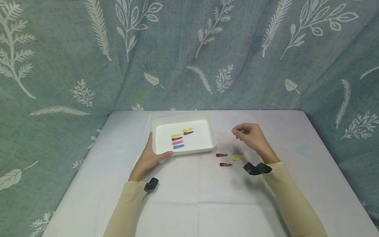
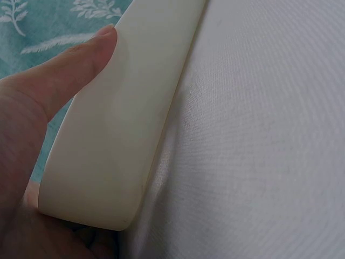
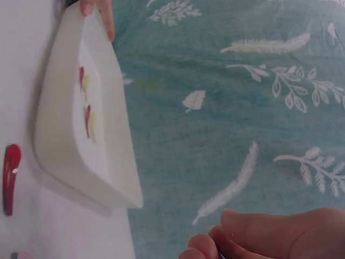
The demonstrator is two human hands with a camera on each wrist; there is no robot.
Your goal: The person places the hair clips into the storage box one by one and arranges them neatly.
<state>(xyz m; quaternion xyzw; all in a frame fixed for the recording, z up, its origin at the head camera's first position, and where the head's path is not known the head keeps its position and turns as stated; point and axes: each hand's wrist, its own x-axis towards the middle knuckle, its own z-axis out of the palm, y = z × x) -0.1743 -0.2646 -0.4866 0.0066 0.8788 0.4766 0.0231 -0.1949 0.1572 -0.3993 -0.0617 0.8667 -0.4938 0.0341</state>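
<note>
My left hand (image 1: 149,159) holds the left front corner of a white rectangular tray (image 1: 213,138), thumb along the front wall and fingers around the left side. The left wrist view shows that thumb (image 2: 99,51) lying against the outer wall. Inside the tray lie snap hair clips: two yellow, two red, a pink one (image 1: 177,142) and a blue one (image 1: 178,146). My right hand (image 1: 250,135) is raised right of the tray, thumb and fingertips together; I cannot tell whether they pinch anything. Below it lie two red clips, a yellow clip (image 1: 238,158) and a faint pink clip (image 1: 238,152).
A white cloth (image 1: 183,214) covers the table. Behind it and along both sides hangs a green curtain (image 1: 177,95) with white leaf prints. Dark cameras, such as the one (image 1: 257,169) by the right cuff, are worn on both wrists.
</note>
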